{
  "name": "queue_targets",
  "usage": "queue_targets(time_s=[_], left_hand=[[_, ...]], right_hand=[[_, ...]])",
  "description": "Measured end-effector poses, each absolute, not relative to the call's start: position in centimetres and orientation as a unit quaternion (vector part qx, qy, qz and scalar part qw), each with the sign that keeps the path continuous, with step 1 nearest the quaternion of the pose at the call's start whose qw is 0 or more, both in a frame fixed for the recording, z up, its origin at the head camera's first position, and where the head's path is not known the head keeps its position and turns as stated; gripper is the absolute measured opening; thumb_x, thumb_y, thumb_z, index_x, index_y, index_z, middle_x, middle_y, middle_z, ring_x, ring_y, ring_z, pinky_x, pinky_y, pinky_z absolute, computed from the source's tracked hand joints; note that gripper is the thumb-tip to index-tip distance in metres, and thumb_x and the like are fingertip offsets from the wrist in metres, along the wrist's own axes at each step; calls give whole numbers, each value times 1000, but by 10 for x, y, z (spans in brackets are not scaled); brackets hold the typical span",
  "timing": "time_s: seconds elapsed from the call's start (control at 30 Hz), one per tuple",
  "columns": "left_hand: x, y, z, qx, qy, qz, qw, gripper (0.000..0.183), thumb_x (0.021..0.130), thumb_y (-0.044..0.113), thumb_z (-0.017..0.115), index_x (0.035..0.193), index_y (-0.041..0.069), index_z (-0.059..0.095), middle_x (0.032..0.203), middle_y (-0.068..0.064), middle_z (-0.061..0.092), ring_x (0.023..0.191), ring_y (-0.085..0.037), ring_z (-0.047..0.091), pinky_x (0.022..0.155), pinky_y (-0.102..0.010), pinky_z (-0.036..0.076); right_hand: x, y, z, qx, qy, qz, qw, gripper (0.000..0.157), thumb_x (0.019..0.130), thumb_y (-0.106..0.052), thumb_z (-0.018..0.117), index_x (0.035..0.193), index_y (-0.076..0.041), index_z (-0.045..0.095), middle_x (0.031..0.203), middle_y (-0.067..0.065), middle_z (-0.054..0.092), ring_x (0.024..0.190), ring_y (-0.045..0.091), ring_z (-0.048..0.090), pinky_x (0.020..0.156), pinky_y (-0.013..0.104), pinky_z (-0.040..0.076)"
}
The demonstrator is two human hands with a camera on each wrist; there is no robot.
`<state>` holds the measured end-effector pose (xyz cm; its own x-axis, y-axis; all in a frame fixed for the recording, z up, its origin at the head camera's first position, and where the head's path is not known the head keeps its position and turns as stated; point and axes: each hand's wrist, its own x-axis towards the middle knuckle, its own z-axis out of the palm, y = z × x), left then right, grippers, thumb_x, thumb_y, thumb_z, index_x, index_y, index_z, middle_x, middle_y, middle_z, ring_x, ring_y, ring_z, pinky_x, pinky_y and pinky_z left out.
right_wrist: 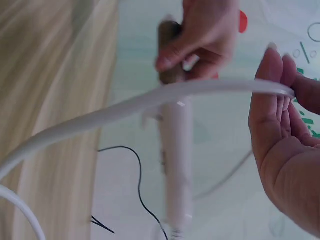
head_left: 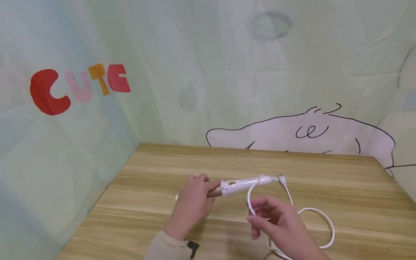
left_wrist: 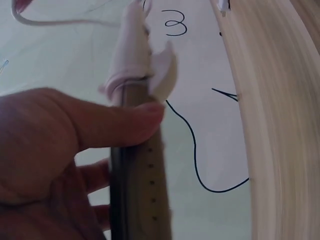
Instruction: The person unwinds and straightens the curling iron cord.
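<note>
In the head view my left hand (head_left: 193, 204) grips the bronze barrel of a curling iron (head_left: 243, 185), whose white handle points right over the table. The left wrist view shows the thumb of my left hand (left_wrist: 50, 130) across the barrel (left_wrist: 142, 190), just below the white clamp lever (left_wrist: 165, 72). With thumb and fingertips, my right hand (head_left: 279, 218) pinches the white cord (head_left: 249, 200), which loops up in front of the handle. The right wrist view has the cord (right_wrist: 150, 100) running from the fingertips of my right hand (right_wrist: 285, 160) across the iron.
A two-pin plug (head_left: 282, 181) shows just past the handle's end. More cord (head_left: 332, 231) loops on the right side of the wooden table (head_left: 146, 209). Behind stands a pale printed cloth (head_left: 182, 72) with coloured letters and a line-drawn animal.
</note>
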<state>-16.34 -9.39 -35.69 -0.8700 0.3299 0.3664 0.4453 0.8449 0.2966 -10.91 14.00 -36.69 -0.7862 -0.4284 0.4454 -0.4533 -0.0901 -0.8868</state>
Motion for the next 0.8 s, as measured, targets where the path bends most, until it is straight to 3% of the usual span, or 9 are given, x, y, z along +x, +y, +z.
queue_targets(time_s=[0.17, 0.3, 0.4, 0.57, 0.7, 0.8], left_hand=[[-159, -107, -353, -274, -943, -179, 53, 42, 70, -3, 81, 105, 20, 80, 79, 6, 59, 69, -12, 49, 60, -29, 43], [-155, -117, -349, -308, -924, -218, -60, 46, 69, -6, 81, 107, 19, 79, 83, 12, 61, 71, -6, 49, 65, -26, 47], [-153, -121, -347, -320, -906, -246, -131, 49, 68, -7, 82, 106, 23, 79, 86, 17, 63, 71, -2, 50, 67, -24, 48], [-152, -127, -341, -367, -871, -267, -189, 49, 69, -3, 84, 109, 24, 79, 89, 22, 63, 74, 2, 53, 66, -21, 48], [-157, -130, -338, -454, -802, -317, -222, 48, 74, 1, 85, 119, 13, 74, 98, 18, 64, 87, 3, 55, 79, -21, 49], [-160, -132, -338, -497, -739, -396, -223, 45, 78, 0, 81, 122, 5, 71, 106, 9, 65, 96, -3, 58, 85, -25, 50]], right_hand=[[-114, 160, -357, 310, -698, 640, 83, 33, 92, 16, 54, 112, -7, 68, 86, 0, 61, 58, 18, 54, 49, 32, 46], [-119, 175, -351, 249, -718, 637, 130, 28, 94, 14, 54, 100, -8, 70, 78, -1, 58, 57, 15, 46, 47, 32, 36], [-123, 183, -350, 197, -706, 661, 160, 29, 94, 14, 54, 95, -9, 72, 78, -2, 63, 61, 8, 51, 49, 23, 41], [-128, 195, -349, 142, -692, 680, 194, 30, 96, 11, 54, 92, -10, 75, 79, -1, 68, 68, 2, 58, 57, 14, 46], [-132, 199, -348, 130, -709, 660, 209, 27, 96, 9, 55, 90, -9, 74, 74, 1, 65, 60, 4, 51, 50, 16, 41], [-137, 197, -351, 121, -759, 605, 209, 19, 95, 8, 58, 90, -2, 73, 72, -1, 64, 58, 4, 49, 47, 18, 40]])
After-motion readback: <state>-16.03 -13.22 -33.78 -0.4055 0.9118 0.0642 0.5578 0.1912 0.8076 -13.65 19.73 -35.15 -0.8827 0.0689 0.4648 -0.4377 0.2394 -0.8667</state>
